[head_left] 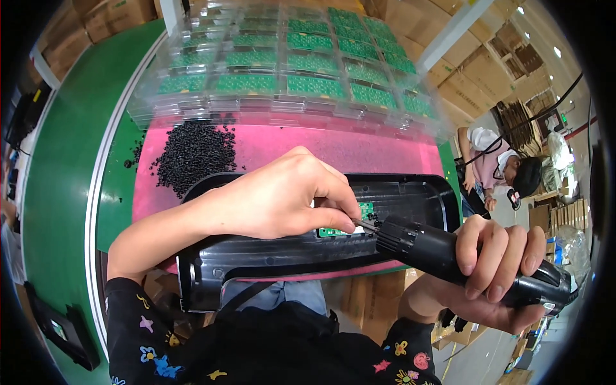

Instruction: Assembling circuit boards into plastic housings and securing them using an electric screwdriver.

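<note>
My right hand (497, 266) is wrapped around a black electric screwdriver (417, 242), which points left and slightly up. Its thin metal bit (366, 225) meets the thumb and fingers of my left hand (298, 192), which pinch it at the tip. Whether a screw is also between those fingertips is hidden. Below the two hands lies a long black plastic housing (282, 260), its open side up. A small green circuit board (367, 210) sits inside it, partly covered by my left fingers. Small black parts (376, 220) show by the board near the bit.
A heap of small black parts (196, 154) lies on the pink mat (289, 138), left of the housing. Behind it stand stacked clear trays (282, 102) of green circuit boards. A green surface (67, 212) runs along the left. Another person (497, 163) sits at right, near cardboard boxes (471, 80).
</note>
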The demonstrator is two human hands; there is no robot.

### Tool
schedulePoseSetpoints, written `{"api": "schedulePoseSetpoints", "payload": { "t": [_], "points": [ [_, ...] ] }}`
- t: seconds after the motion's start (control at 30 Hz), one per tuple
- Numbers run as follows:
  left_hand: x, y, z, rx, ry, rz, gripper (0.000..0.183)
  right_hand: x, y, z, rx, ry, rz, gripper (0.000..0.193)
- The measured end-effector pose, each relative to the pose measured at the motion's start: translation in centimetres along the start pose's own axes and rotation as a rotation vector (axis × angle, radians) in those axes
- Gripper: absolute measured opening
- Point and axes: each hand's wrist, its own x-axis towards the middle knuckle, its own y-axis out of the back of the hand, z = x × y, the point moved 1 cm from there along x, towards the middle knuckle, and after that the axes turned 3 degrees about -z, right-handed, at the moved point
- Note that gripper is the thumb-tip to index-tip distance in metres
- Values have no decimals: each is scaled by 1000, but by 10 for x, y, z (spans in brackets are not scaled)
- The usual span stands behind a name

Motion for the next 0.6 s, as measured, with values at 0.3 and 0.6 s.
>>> {"api": "schedulePoseSetpoints", "payload": {
  "t": [0.3, 0.6],
  "points": [
    [2, -2, -7, -20, -2, -55, 13, -1, 5, 5, 34, -25, -70, 39],
    [0, -5, -20, 358, 3, -98, 16, 6, 55, 7, -171, -300, -130, 53]
  ]
}}
